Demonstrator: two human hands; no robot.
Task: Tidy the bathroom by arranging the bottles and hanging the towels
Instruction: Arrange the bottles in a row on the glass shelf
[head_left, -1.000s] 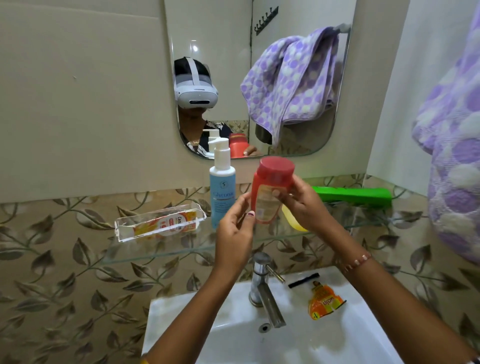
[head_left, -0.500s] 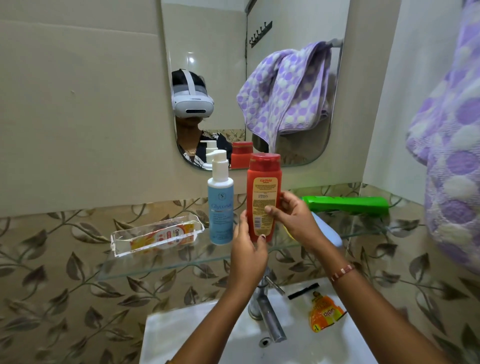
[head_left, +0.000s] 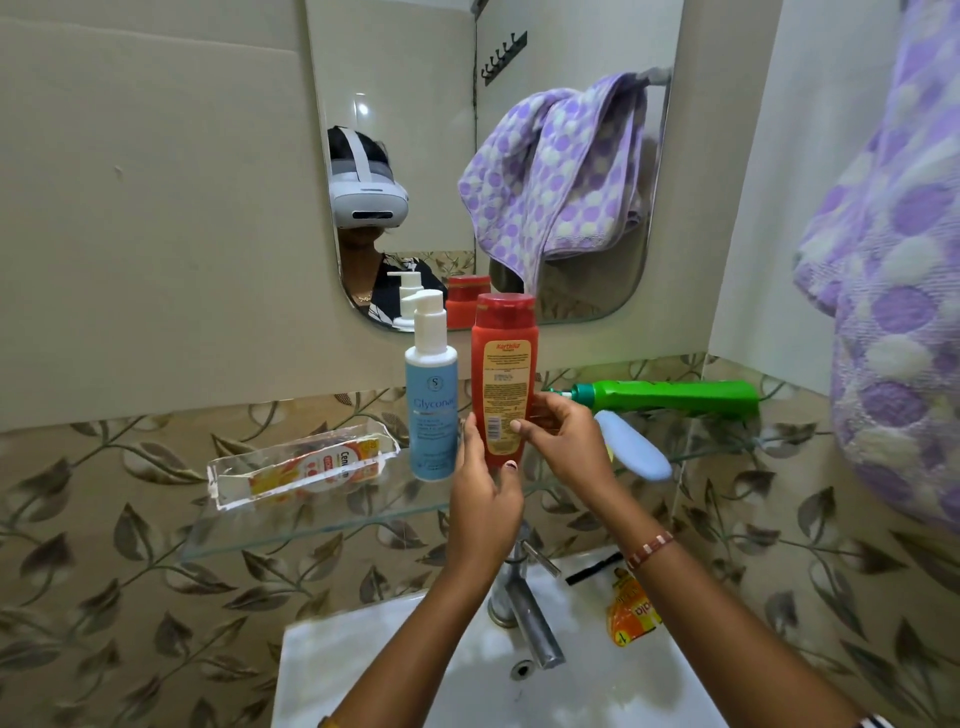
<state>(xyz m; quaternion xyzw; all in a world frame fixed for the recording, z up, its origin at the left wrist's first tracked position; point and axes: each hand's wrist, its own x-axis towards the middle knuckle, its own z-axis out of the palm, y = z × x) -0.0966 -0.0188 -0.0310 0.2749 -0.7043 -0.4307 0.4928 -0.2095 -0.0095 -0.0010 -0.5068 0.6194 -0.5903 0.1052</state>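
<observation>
Red bottle (head_left: 504, 374) stands upright on the glass shelf (head_left: 311, 514) above the sink (head_left: 363, 670), just beside the blue pump bottle (head_left: 431, 410), the two about touching at the shoulder. Label side faces out.

Left hand (head_left: 485, 499) is on the lower left edge of the red bottle, fingers curled up around its side, thumb tip showing at the base. Right hand (head_left: 563, 441) pinches the lower right edge, thumb on the label front, fingers wrapped behind. Both wrists come up from below over the tap (head_left: 524, 608), forearms angled in toward each other. Looks like the setting-down or straightening step; bottle base seems on the glass but the hands hide it, so can't confirm full contact.

Risks, as a guess: bottle is tall and narrow, shelf is smooth glass, so a crooked release could tip it into the pump bottle and knock both down to the sink. Letting go with one hand first could twist it. Base sits near the front edge of the shelf, so a nudge toward the person could slide it off.

Still untidy: green bottle (head_left: 670, 397) lies on its side at the right end of the shelf, a pale blue object (head_left: 634, 447) in front of it. Clear tray (head_left: 301, 467) with a tube lies at left. Orange sachet (head_left: 631, 613) rests on the sink rim. Purple spotted towel (head_left: 898, 291) hangs bunched at far right.
</observation>
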